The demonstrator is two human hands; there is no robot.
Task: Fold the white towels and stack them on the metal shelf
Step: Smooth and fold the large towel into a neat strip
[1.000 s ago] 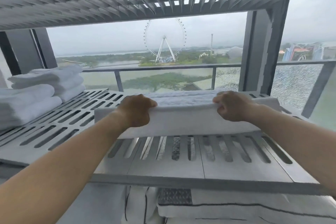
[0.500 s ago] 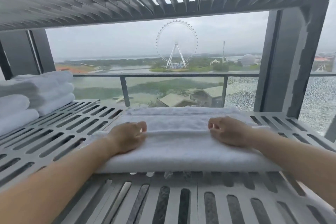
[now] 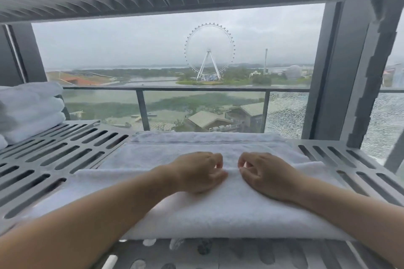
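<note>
Item: folded towel (image 3: 218,214), white, lying flat at lower centre of the frame on the slotted metal shelf (image 3: 65,159).
Left hand (image 3: 196,172): centre frame, resting on the towel, fingers curled, pinching its raised fold.
Right hand (image 3: 264,174): just beside the left, not touching it, fingers curled, pinching the same fold.
Stack of towels (image 3: 28,111): white, on the shelf at the left edge, well apart from the hands.
Background: railing (image 3: 196,88), Ferris wheel (image 3: 209,50) at upper centre.

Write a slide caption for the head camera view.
Left hand and right hand pinch a white towel on the metal shelf; folded towels stacked at left.
</note>
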